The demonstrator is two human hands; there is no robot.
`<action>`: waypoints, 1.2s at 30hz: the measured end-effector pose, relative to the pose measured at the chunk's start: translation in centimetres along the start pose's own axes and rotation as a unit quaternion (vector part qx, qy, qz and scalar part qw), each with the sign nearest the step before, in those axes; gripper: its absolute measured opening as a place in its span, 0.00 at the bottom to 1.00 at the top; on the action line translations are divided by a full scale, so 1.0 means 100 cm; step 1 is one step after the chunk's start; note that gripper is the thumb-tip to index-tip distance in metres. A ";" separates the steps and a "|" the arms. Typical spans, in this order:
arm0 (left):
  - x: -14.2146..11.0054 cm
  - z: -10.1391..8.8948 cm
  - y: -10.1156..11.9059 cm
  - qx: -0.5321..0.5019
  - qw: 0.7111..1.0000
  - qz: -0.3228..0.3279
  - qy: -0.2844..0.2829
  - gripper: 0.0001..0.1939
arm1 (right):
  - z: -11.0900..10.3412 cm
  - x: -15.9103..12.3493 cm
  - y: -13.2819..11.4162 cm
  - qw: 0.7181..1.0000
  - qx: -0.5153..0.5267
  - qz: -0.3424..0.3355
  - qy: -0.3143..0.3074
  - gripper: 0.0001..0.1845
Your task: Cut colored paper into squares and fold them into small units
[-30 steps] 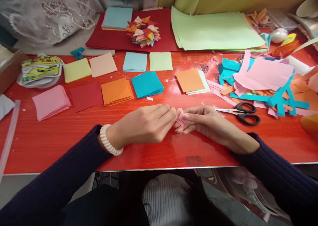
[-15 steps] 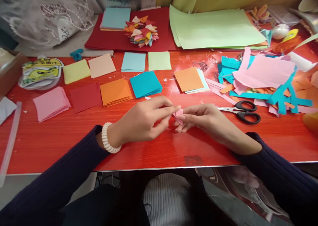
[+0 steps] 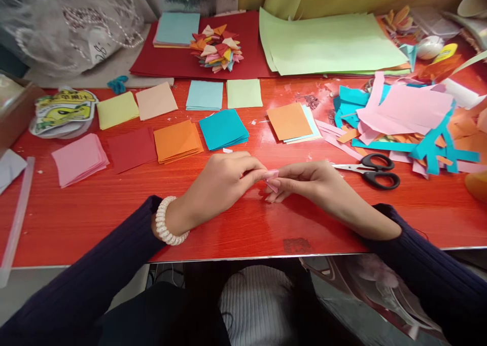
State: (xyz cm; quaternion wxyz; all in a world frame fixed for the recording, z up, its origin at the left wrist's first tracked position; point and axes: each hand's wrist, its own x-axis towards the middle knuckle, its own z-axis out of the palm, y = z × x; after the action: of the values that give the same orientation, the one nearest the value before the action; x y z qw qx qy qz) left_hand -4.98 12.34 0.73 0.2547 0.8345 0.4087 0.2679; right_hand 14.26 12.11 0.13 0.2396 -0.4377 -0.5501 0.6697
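A small folded piece of pink paper (image 3: 271,175) is held above the red table (image 3: 243,229), between my two hands. My left hand (image 3: 222,188), with a white coiled band at the wrist, pinches its left side with thumb and forefinger. From the other side my right hand (image 3: 310,182) grips the paper between thumb and fingers. The fingertips cover much of it, so its folds only partly show. Beyond my hands lie square paper stacks: teal (image 3: 223,129), orange (image 3: 177,141), red (image 3: 131,148) and pink (image 3: 79,159).
Black-handled scissors (image 3: 378,171) lie right of my right hand. Paper scraps (image 3: 407,112) are heaped at the right. Behind the stacks, a multicoloured folded-paper ring (image 3: 216,49) rests on red sheets (image 3: 160,64). Large light-green sheets (image 3: 335,44) lie at the back.
My left fingers have curled in from stretched over the paper's top to pinching its left side. The left wrist has shifted slightly right and down. My right hand keeps hold of the paper.
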 end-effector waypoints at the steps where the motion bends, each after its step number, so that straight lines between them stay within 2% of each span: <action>1: 0.000 0.000 0.000 -0.002 1.000 -0.004 0.000 0.10 | 0.000 0.000 0.000 1.000 -0.002 -0.001 -0.002 0.10; 7: 0.001 -0.001 0.001 -0.015 0.998 -0.049 -0.029 0.10 | 0.000 -0.001 0.003 0.999 -0.036 -0.015 -0.008 0.10; 9: 0.001 -0.001 0.001 -0.022 0.998 -0.045 -0.032 0.09 | 0.001 -0.001 0.003 0.998 -0.054 -0.026 -0.005 0.10; 13: 0.001 0.000 0.004 -0.013 1.000 -0.009 -0.002 0.05 | 0.002 -0.002 0.002 0.995 -0.087 -0.042 0.001 0.10; 18: 0.002 -0.001 0.008 -0.048 0.996 -0.061 0.038 0.07 | 0.002 -0.003 0.000 0.994 -0.105 -0.042 0.008 0.10; 24: 0.003 -0.004 0.007 -0.108 0.987 -0.122 -0.020 0.08 | 0.001 -0.001 0.000 0.998 -0.057 -0.015 -0.033 0.11; 30: 0.000 -0.004 0.009 -0.093 0.990 -0.099 -0.034 0.09 | 0.001 -0.001 -0.001 0.999 -0.032 0.003 -0.041 0.10; 36: -0.001 0.001 0.013 -0.031 0.997 -0.065 -0.009 0.08 | 0.001 -0.002 -0.001 0.998 -0.052 -0.011 -0.035 0.09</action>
State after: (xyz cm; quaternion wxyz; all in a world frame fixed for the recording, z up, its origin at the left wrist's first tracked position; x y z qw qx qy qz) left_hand -4.26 11.50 1.43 0.3012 0.7999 0.4516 0.2559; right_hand 14.23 11.94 0.25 0.2047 -0.4198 -0.5971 0.6521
